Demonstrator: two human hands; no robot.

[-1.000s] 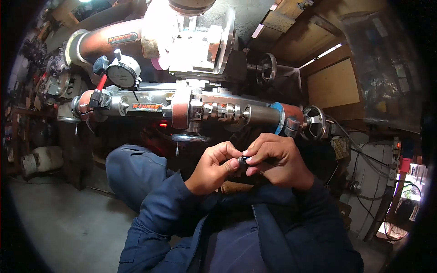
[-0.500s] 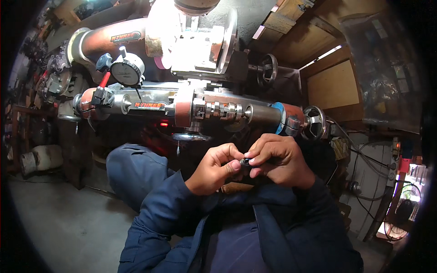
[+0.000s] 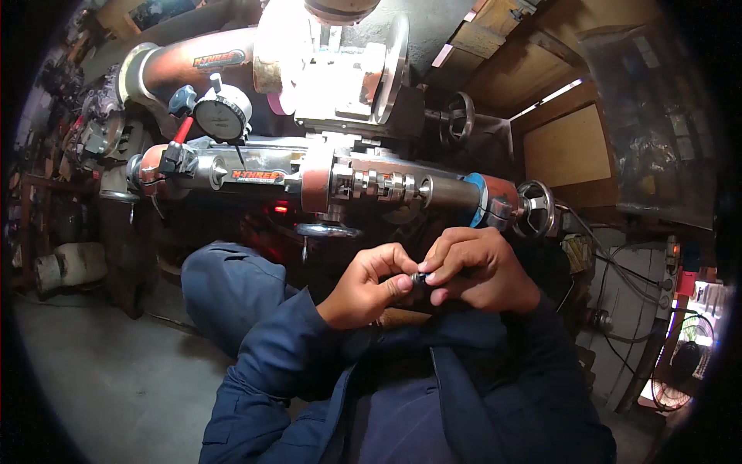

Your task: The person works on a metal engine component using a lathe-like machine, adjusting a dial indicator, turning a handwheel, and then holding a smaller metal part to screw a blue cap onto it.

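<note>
Here, both bare hands meet before the person's chest, on the near side of a red and grey grinding machine (image 3: pixel 362 130), with a small dark metal fitting (image 3: pixel 419 279) between them. The left hand (image 3: pixel 363 286) has its thumb and forefinger pinched together on the fitting's left side; the right hand (image 3: pixel 485 272) has its fingers bunched and clamped on the other side, its thumb tip slightly lower. Fingertips cover part of the fitting, so its full shape cannot be told. Dark blue sleeves (image 3: pixel 267 371) reach the wrists, and a bent trouser leg (image 3: pixel 232 286) of similar blue shows at the left. Beyond the hands, a shiny camshaft (image 3: pixel 384 186) sits lengthwise in the machine, between a red-sided block (image 3: pixel 315 189) on its left and a steel cylinder (image 3: pixel 450 196) on its right, which runs to a blue ring (image 3: pixel 481 198) and a red housing (image 3: pixel 502 203). A spoked handwheel (image 3: pixel 535 209) stands beside that housing, and a second wheel (image 3: pixel 328 231) hangs under the block. Toward the left, a round dial indicator (image 3: pixel 221 117) stands near a red handle (image 3: pixel 184 130), its thin stem pointing down. A fan (image 3: pixel 686 362) is at the far right, and a pale cylindrical container (image 3: pixel 73 265) lies at the left near the grey floor (image 3: pixel 100 371).
</note>
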